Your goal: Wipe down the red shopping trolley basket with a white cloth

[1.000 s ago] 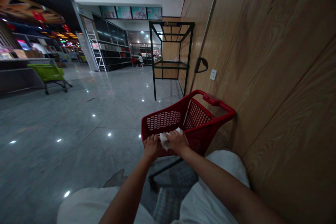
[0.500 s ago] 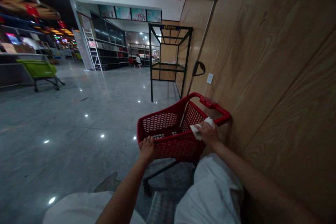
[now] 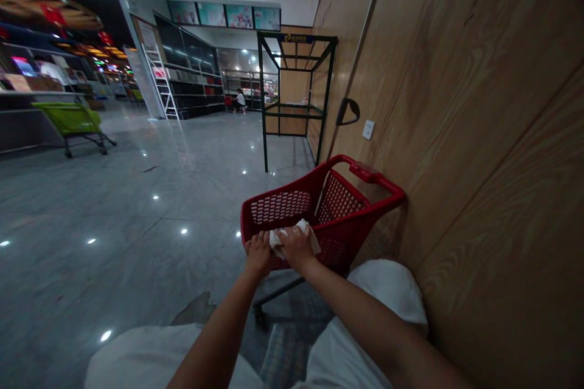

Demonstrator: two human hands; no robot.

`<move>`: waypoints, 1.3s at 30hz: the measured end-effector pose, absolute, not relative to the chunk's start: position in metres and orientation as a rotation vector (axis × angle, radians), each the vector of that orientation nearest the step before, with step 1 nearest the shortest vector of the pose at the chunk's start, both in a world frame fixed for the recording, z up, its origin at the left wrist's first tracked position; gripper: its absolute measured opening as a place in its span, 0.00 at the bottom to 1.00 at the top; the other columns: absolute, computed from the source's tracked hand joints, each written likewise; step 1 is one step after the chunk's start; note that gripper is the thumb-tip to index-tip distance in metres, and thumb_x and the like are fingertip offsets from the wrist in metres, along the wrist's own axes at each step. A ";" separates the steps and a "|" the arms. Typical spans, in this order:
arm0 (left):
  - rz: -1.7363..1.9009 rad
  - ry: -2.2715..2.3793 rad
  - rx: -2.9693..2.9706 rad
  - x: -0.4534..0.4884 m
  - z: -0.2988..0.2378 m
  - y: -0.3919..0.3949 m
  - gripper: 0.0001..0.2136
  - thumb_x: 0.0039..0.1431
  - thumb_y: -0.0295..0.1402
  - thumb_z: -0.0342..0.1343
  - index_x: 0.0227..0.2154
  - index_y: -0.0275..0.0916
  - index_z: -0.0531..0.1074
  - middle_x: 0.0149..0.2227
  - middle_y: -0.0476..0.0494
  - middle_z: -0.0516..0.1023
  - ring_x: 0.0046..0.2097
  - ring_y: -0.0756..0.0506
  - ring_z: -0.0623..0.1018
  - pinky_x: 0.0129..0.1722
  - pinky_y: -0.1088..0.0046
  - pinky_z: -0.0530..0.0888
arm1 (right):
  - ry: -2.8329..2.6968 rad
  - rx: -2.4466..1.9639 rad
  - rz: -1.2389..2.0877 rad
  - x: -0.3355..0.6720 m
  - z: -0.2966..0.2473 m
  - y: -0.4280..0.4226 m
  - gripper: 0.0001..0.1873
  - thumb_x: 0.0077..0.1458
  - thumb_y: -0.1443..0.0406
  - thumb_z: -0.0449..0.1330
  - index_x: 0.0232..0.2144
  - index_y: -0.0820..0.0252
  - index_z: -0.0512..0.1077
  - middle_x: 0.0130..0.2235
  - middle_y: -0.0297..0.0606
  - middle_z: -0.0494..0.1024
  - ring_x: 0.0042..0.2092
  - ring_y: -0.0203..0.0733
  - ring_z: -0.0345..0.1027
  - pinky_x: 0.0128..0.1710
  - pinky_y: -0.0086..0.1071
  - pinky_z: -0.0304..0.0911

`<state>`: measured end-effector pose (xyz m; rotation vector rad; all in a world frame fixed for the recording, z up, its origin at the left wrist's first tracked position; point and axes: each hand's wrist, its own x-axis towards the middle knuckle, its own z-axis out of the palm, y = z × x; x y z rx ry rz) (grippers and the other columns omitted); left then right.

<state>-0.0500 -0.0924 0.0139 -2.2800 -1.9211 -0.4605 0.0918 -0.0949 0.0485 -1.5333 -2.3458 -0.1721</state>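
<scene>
Leftward along the near rim, the right hand [image 3: 297,248] has slid back from the handle end of the red shopping cart [image 3: 279,208] and now sits right beside the left hand [image 3: 258,254], almost touching it. The right hand is closed down over a crumpled white wipe [image 3: 280,241], its fingers bunching the wipe against the top of the cart's near rim [image 3: 347,216], and a fold of white sticks out from under the palm. The left hand rests on the same rim with its fingers curled over the edge, though how tight that hold is cannot be told. The cart stands tilted in view just in front of the person's white-clad knees [image 3: 387,289], its far handle [image 3: 378,179] close beside a wood-grain wall panel [image 3: 479,134], on which a black door handle [image 3: 347,111] and a white wall socket [image 3: 368,129] are mounted higher up. Past the cart, a dark green metal rack [image 3: 263,103] stands on the glossy grey floor [image 3: 100,194], a lime-green cart [image 3: 70,120] is parked off to the left, a stepladder [image 3: 159,82] leans near black shelving [image 3: 189,76], and another person [image 3: 239,100] sits far off in the background.
</scene>
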 end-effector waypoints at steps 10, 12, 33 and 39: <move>-0.476 -1.958 -2.280 -0.047 0.022 -0.096 0.14 0.59 0.29 0.43 0.46 0.37 0.66 0.50 0.36 0.70 0.50 0.39 0.67 0.48 0.61 0.62 | -2.413 -1.564 -0.406 0.214 0.078 -0.083 0.18 0.62 0.67 0.50 0.51 0.48 0.70 0.47 0.38 0.76 0.50 0.42 0.65 0.52 0.41 0.45; -0.485 -1.962 -2.274 -0.047 0.021 -0.096 0.13 0.58 0.29 0.44 0.45 0.37 0.66 0.50 0.36 0.70 0.49 0.39 0.67 0.48 0.61 0.62 | -2.371 -1.613 -0.531 0.253 0.086 -0.082 0.19 0.61 0.68 0.51 0.52 0.48 0.70 0.49 0.39 0.75 0.51 0.44 0.64 0.53 0.42 0.44; -0.446 -1.946 -2.245 -0.049 0.016 -0.092 0.19 0.58 0.31 0.47 0.52 0.35 0.64 0.53 0.34 0.69 0.50 0.38 0.68 0.49 0.63 0.61 | -2.319 -1.529 -0.146 0.089 0.050 -0.097 0.18 0.63 0.59 0.49 0.53 0.48 0.68 0.49 0.41 0.73 0.52 0.48 0.61 0.57 0.54 0.40; -0.437 -1.916 -2.293 -0.054 0.012 -0.093 0.18 0.59 0.31 0.45 0.52 0.36 0.63 0.53 0.36 0.69 0.51 0.38 0.67 0.49 0.62 0.61 | -2.447 -1.467 -0.152 0.112 0.059 -0.093 0.17 0.64 0.64 0.48 0.53 0.46 0.68 0.47 0.37 0.75 0.49 0.45 0.64 0.54 0.46 0.48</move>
